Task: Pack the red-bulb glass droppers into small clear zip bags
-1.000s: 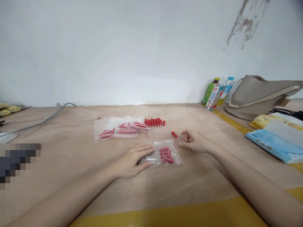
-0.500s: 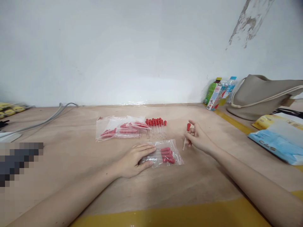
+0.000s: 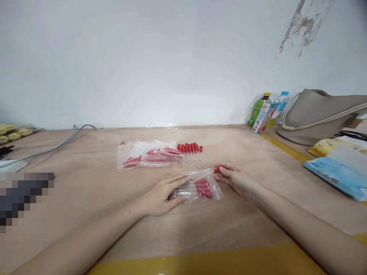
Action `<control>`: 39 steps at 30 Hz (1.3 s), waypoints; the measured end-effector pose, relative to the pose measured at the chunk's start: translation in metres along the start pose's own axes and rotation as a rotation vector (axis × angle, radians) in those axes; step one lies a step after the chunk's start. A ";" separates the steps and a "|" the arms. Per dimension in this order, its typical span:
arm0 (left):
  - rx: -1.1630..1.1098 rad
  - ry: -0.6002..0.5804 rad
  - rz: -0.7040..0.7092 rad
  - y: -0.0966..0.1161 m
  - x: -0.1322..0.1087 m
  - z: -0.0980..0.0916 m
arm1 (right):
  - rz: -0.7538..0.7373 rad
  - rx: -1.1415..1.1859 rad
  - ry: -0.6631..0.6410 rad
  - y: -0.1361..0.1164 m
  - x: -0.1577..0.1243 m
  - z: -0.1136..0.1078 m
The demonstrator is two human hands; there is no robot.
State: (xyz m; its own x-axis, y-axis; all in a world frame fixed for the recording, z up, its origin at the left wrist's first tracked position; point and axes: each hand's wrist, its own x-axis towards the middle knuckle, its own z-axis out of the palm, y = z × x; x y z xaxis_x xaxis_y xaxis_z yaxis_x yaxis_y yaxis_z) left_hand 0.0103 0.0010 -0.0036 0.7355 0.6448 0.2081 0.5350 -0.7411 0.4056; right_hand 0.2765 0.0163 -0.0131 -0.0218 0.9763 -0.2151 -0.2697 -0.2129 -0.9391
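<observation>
A clear zip bag [image 3: 190, 195] lies flat on the table, with several red-bulbed droppers [image 3: 203, 187] side by side in it. My left hand [image 3: 164, 193] rests on the bag's left end, fingers stretched out and thumb apart, pressing it down. At the bag's right, open-looking end, my right hand [image 3: 236, 179] pinches a dropper [image 3: 218, 169] by its red bulb. Its thin clear tube points left along the bag's upper part; whether it is inside or on top is hard to tell.
Behind the bag stands a row of loose red-bulbed droppers [image 3: 189, 148]. Left of them are piled filled zip bags [image 3: 149, 154]. Bottles [image 3: 260, 114], a grey bag [image 3: 321, 114] and a blue packet [image 3: 338, 177] are at right. A cable [image 3: 61, 144] runs at left.
My right hand has moved left and down to the bag's end, turning the dropper from upright to nearly level. My left hand stays on the bag.
</observation>
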 end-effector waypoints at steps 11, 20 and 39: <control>0.018 -0.024 -0.022 0.001 0.000 0.000 | -0.109 -0.188 -0.022 0.007 -0.005 0.006; 0.037 -0.024 -0.014 -0.001 0.000 0.000 | -0.236 -0.392 -0.113 0.014 -0.001 0.018; 0.031 -0.017 0.026 -0.001 0.000 0.001 | -0.014 -0.489 -0.196 -0.005 0.005 0.015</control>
State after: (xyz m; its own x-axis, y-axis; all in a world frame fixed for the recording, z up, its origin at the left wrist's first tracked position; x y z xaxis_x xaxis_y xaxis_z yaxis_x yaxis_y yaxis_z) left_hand 0.0102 0.0018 -0.0053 0.7564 0.6218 0.2029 0.5279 -0.7636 0.3719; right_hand 0.2636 0.0225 -0.0051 -0.2140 0.9579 -0.1912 0.2082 -0.1465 -0.9671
